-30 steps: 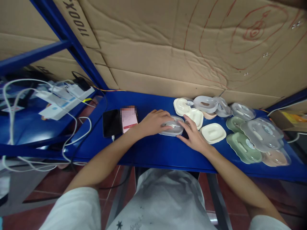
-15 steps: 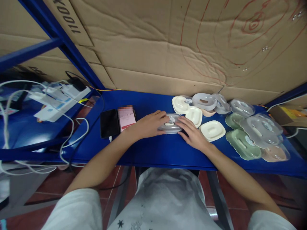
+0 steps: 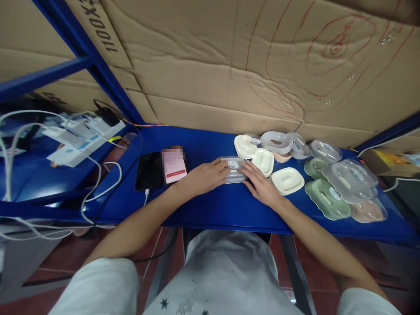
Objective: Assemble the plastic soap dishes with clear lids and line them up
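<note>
On the blue table in front of me sits a small soap dish (image 3: 235, 176) with a clear plastic lid and a round printed label on top. My left hand (image 3: 208, 177) curls over its left side, fingertips on the lid near the label. From the right, my right hand (image 3: 260, 181) grips the other edge, fingers on top and thumb at the near side. The dish's base is mostly hidden by the lid and hands. Just beyond my right hand lie a cream dish part (image 3: 287, 180) and a smaller cream piece (image 3: 263, 162).
Green lidded dishes (image 3: 328, 199), a large clear lid (image 3: 349, 179) and a peach dish (image 3: 369, 211) are piled at right. More clear lids (image 3: 277, 142) lie along the cardboard wall (image 3: 197, 65). Two phones (image 3: 148, 171) and a white power strip (image 3: 82, 144) with cables are at left.
The view has shifted slightly. Both hands stay on the soap dish, with only small finger movement over the lid.
</note>
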`<state>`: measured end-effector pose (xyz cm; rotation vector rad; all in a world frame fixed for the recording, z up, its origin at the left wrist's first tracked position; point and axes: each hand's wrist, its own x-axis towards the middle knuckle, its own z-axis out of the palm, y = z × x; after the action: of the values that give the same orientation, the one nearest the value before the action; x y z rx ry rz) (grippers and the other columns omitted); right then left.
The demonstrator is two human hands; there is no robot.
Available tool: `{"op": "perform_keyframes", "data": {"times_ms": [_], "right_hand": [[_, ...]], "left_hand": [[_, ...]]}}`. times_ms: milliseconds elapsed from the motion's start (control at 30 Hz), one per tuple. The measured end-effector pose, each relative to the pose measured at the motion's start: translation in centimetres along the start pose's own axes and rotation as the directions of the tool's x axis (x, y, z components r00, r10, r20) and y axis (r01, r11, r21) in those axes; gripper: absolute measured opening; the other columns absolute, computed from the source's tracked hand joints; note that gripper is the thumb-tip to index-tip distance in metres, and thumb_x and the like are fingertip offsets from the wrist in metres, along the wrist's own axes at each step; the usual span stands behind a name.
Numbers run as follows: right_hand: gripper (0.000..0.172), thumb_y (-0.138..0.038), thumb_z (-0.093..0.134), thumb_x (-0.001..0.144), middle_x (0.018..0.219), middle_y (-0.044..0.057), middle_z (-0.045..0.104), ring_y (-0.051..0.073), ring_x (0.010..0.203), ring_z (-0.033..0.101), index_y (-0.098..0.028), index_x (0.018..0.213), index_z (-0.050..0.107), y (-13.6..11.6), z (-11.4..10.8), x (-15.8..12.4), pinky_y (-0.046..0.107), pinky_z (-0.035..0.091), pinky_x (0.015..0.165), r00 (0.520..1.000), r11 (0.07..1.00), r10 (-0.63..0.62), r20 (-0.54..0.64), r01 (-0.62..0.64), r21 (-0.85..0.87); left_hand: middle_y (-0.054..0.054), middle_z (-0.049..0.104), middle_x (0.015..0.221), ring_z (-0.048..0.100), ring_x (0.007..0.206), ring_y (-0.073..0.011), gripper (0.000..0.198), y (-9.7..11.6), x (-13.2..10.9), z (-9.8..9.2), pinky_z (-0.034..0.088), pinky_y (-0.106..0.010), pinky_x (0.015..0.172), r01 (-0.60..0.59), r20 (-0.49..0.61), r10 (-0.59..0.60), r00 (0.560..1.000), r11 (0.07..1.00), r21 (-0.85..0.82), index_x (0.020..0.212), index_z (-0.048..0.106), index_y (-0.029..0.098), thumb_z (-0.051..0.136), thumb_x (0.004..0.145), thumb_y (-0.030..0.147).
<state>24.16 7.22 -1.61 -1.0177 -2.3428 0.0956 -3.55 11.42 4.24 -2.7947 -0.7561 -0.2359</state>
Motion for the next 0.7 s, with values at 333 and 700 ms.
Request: {"op": "perform_keyframes", "data": {"times_ms": [333, 700], "right_hand": [[0.059, -0.016, 0.048, 0.108, 0.165, 0.012, 0.05, 0.027, 0.163, 0.032, -0.027, 0.165, 0.038, 0.8, 0.4, 0.0, 0.058, 0.039, 0.131, 0.998, 0.998, 0.061, -0.01, -0.061, 0.034], [0.058, -0.03, 0.048, 0.111, 0.172, 0.012, 0.04, 0.027, 0.163, 0.033, -0.026, 0.167, 0.035, 0.6, 0.0, 0.6, 0.056, 0.037, 0.131, 0.995, 0.996, 0.087, 0.043, -0.087, -0.007]], "left_hand": [[-0.013, 0.071, 0.115, 0.069, 0.111, -0.0274, 0.017, -1.1, 0.8, 2.5, 0.056, -0.038, 0.093, -0.075, -0.111, 0.069, 0.991, 0.996, -0.043, 0.115, 0.065, 0.015, 0.063, 0.107, 0.029], [-0.015, 0.065, 0.139, 0.063, 0.124, -0.0323, 0.025, -1.7, 1.2, 2.8, 0.051, -0.044, 0.099, 0.133, -0.074, -0.14, 0.987, 0.986, -0.097, 0.124, 0.064, 0.018, 0.065, 0.104, 0.031]]}}
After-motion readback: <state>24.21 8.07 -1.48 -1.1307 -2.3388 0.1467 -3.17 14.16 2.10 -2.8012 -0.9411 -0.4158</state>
